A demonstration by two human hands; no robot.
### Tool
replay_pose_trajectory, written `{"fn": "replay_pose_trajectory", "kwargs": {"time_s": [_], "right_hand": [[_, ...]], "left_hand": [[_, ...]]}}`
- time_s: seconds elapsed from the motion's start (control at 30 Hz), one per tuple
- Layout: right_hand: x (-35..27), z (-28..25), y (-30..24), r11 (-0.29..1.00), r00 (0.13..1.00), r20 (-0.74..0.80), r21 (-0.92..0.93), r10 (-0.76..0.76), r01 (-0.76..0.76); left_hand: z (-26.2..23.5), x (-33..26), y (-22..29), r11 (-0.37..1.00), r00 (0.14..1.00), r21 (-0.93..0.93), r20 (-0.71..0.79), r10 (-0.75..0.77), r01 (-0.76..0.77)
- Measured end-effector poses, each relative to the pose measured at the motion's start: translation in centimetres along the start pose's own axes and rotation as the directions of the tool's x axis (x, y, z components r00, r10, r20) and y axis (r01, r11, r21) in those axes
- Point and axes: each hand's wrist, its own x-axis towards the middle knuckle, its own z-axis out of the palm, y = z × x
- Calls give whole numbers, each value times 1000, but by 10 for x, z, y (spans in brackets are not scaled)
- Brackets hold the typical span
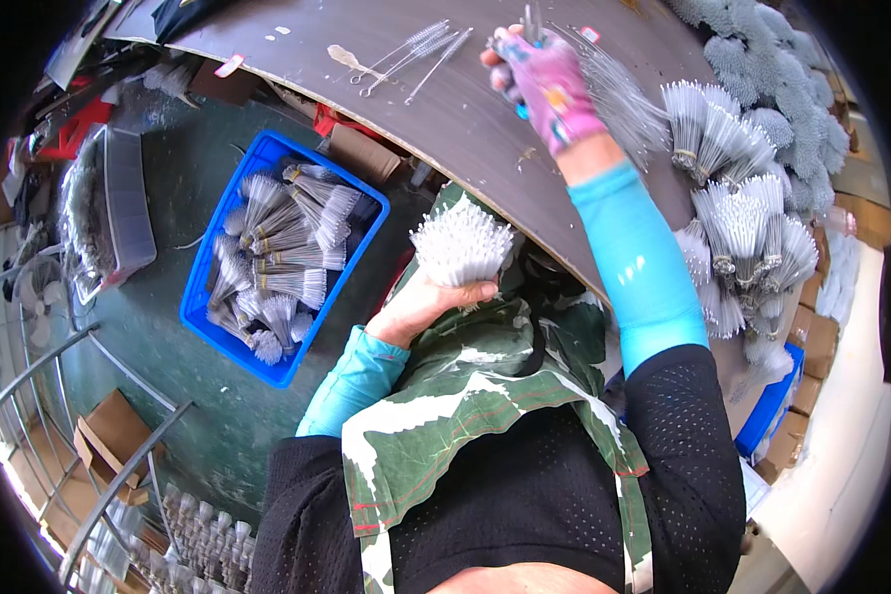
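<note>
Brushes (733,139) on brown table (485,148), green floor (153,332)

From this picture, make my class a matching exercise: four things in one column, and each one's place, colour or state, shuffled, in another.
Things
1. Left hand
2. Right hand
3. Blue crate
4. Bristly heap

Descriptions
A. grey, in the picture's upper right
B. gripping a white-tipped bundle
C. in a pink glove, above the brown table
D. on the green floor, holding many bundles

Pairs: 1-B, 2-C, 3-D, 4-A
</note>
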Motion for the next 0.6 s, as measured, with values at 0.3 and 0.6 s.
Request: {"fn": "replay_pose_trajectory", "kwargs": {"time_s": [0.3, 0.6], "right_hand": [[-125, -41, 14, 939, 851, 524, -270, -43, 214], [-142, -34, 10, 602, 751, 456, -454, -477, 657]], "left_hand": [[-6, 3, 0, 998, 999, -63, 24, -29, 30], [8, -2, 2, 980, 982, -66, 48, -184, 187]]}}
